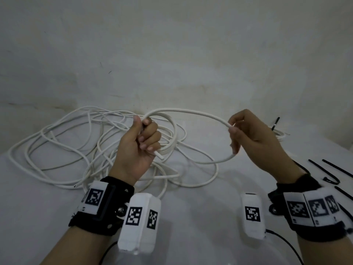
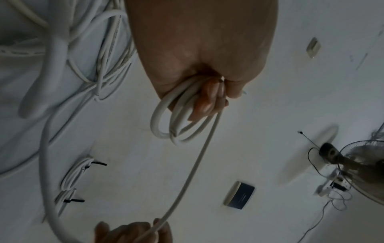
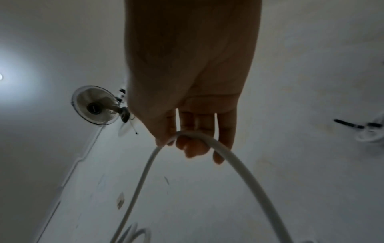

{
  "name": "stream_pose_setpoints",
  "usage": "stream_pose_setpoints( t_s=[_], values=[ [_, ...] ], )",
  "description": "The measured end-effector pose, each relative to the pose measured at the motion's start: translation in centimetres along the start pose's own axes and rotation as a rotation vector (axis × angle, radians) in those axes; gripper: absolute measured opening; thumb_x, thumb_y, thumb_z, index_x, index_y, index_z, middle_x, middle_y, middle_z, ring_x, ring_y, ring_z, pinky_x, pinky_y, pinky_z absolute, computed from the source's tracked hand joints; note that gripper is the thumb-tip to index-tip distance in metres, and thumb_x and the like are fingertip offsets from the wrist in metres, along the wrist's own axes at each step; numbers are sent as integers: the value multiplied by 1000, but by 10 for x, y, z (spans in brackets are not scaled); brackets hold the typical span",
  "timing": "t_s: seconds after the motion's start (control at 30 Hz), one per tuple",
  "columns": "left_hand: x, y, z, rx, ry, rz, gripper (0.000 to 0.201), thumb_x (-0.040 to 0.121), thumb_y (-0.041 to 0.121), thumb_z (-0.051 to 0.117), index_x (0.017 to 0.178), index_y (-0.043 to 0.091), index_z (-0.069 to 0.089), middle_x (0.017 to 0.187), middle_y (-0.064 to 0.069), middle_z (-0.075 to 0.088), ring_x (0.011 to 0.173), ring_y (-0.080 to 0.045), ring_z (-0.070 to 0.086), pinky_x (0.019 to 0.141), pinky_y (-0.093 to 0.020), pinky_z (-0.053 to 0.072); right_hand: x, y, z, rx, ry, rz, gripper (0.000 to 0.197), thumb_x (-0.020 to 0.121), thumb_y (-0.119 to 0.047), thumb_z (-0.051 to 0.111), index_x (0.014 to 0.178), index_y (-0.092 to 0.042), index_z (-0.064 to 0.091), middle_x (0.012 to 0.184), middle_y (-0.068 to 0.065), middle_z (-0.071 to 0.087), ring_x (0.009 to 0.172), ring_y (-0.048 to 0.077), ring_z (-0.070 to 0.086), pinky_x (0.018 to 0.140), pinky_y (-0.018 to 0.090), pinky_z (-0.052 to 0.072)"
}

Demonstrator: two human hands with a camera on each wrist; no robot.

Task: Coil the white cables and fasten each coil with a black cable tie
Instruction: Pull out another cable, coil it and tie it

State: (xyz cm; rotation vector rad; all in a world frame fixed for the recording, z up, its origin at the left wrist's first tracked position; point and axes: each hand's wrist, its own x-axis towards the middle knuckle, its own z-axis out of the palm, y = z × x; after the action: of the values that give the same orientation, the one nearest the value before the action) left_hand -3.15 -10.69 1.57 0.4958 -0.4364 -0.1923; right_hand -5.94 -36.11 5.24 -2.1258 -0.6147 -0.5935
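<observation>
The left hand point(image 1: 137, 148) grips small loops of a round white plastic cable point(image 1: 193, 112); it arcs to the right hand point(image 1: 248, 134), pinched between thumb and fingertips, above the loose tangle point(image 1: 57, 142).

A loose tangle of thin white cable point(image 1: 63, 142) lies on the cloth-covered bench point(image 1: 191, 217), spreading from far left to centre. The left hand point(image 1: 137, 148) is raised over the tangle's right part; the right hand point(image 1: 254, 138) is to its right, well apart, with one cable strand point(image 1: 191, 112) arching between them. Loose black cable ties point(image 1: 324, 171) lie on the bench at the near right. A tied white coil point(image 1: 278, 133) rests farther back, behind the right hand.
</observation>
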Motion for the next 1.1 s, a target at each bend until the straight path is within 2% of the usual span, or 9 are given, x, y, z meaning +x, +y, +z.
stream_pose_setpoints(
  t_s=[0.07, 0.2, 0.33, 0.4, 0.67, 0.8, 0.9, 1.0, 1.1],
  values=[
    [0, 2, -1, -13, 26, 16, 37, 91, 40, 35, 69, 16, 51, 49, 9, 33, 41, -4, 16, 35, -12, 31, -5, 5, 2, 156, -56, 67, 13, 98, -11, 48, 96, -24, 50, 61, 0, 52, 51, 17, 54, 67, 45, 56],
    [2, -2, -2, -25, 71, 36, 35, 89, 42, 37, 69, 16, 50, 49, 9, 31, 35, -2, 29, 35, -12, 31, -12, 17, -7, 171, -170, 94, 14, 88, -21, 56, 95, -31, 60, 68, -6, 52, 54, 18, 50, 58, 35, 48],
    [4, -11, -6, -17, 138, 19, 36, 91, 44, 32, 72, 16, 44, 46, 8, 30, 34, -2, 28, 34, -13, 31, -14, 20, -9, -234, -262, 31, 18, 88, -14, 64, 95, -30, 67, 67, -12, 53, 57, 5, 47, 58, 12, 36],
    [4, -15, -6, 23, 161, 22, 36, 91, 46, 30, 74, 16, 41, 46, 9, 29, 34, -1, 27, 34, -13, 30, -16, 13, 3, -381, -327, -36, 16, 87, -11, 66, 97, -24, 68, 70, -12, 54, 62, 4, 50, 59, 9, 36],
    [5, -18, 1, 109, 183, 40, 43, 97, 48, 20, 75, 16, 39, 47, 9, 29, 35, -2, 26, 35, -13, 28, -27, -45, 52, -579, -744, -205, 43, 92, -2, 41, 132, -17, 48, 106, 1, 43, 86, 21, 49, 73, 32, 39],
    [4, -21, 4, 181, 173, 66, 40, 96, 45, 23, 76, 15, 39, 46, 8, 29, 35, -2, 26, 35, -14, 30, -21, -54, 56, -605, -688, -293, 40, 89, 2, 47, 123, -17, 54, 105, 0, 50, 87, 24, 57, 71, 38, 45],
    [2, -28, 7, 259, 133, 66, 33, 87, 43, 33, 74, 13, 36, 47, 8, 31, 36, -2, 28, 36, -14, 32, -18, -55, 53, -591, -594, -416, 38, 74, 5, 62, 102, -20, 64, 88, -4, 65, 70, 17, 63, 51, 32, 50],
    [-1, -37, 8, 420, 75, 2, 36, 90, 42, 30, 71, 12, 34, 48, 5, 33, 39, -4, 32, 39, -14, 33, -13, -62, 50, -497, -423, -457, 12, 83, -16, 58, 92, -22, 56, 75, -9, 64, 59, 10, 56, 46, 25, 45],
    [-7, -44, 8, 610, 48, -73, 41, 98, 39, 29, 82, 5, 47, 60, -5, 43, 51, -11, 43, 50, -25, 36, -4, -62, 47, -361, -271, -421, 18, 82, -29, 66, 93, -16, 60, 77, -8, 68, 64, 16, 63, 52, 33, 50]
  ],
)
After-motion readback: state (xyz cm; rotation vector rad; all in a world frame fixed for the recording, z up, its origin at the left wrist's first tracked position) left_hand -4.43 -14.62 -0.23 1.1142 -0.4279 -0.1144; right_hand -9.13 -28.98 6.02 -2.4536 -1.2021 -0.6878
